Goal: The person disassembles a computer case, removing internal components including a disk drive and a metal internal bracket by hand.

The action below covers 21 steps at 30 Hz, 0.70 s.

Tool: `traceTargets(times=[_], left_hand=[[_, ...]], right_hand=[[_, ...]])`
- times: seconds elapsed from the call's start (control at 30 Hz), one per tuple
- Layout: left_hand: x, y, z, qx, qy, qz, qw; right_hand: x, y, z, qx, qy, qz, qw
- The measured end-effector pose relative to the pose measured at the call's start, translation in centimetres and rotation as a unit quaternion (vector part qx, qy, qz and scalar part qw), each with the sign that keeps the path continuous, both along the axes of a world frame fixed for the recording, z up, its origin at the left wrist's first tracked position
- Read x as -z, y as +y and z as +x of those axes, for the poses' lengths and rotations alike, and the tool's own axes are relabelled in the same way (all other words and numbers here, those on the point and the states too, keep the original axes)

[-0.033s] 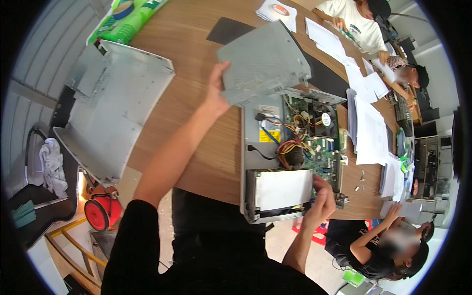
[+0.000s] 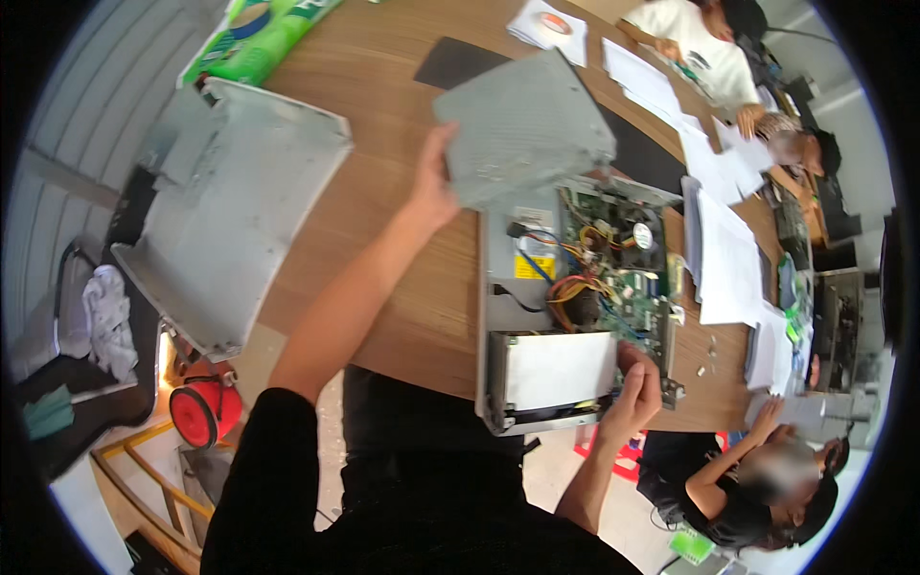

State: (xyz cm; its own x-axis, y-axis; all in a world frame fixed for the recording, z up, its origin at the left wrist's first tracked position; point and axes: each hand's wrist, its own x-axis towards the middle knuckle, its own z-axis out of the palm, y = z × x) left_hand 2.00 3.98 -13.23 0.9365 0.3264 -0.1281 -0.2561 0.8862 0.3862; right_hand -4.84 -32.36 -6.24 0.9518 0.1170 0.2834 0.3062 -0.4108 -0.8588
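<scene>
My left hand grips the left edge of a grey sheet-metal panel, raised and tilted above the far end of an opened desktop computer case. Inside the case show a green circuit board, a fan, bundled coloured cables and a yellow label. At the near end sits a boxy metal unit with a white top. My right hand is curled at that unit's right side, by the case's near right corner; its fingertips are partly hidden.
A large metal cover lies at the left beside a green packet. Paper stacks and small loose parts lie to the right. Dark mats are behind the panel. Other people work along the right side.
The whole view has shifted slightly to the right in the picture. Both hands, the metal panel and the computer case keep nearly the same places relative to each other.
</scene>
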Motion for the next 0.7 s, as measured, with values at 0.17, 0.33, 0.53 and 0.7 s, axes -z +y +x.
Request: traceTargets(times=[0.17,0.33,0.53,0.7], left_hand=[[0.5,-1.1,1.0,-0.049,-0.018,0.028,0.998],[0.9,0.1,1.7,-0.017,-0.05,0.106,0.993],[0.6,0.2,1.6,-0.026,-0.031,0.109,0.993],[0.4,0.3,1.7,-0.028,-0.029,0.093,0.995]], right_hand=[[1.0,-1.3,1.2,-0.026,-0.003,-0.032,0.999],[2.1,-1.5,2.0,-0.041,-0.013,-0.021,0.999],[2.7,-2.0,2.0,-0.036,-0.007,0.01,0.999],[2.7,-1.9,2.2,-0.044,-0.003,0.026,0.999]])
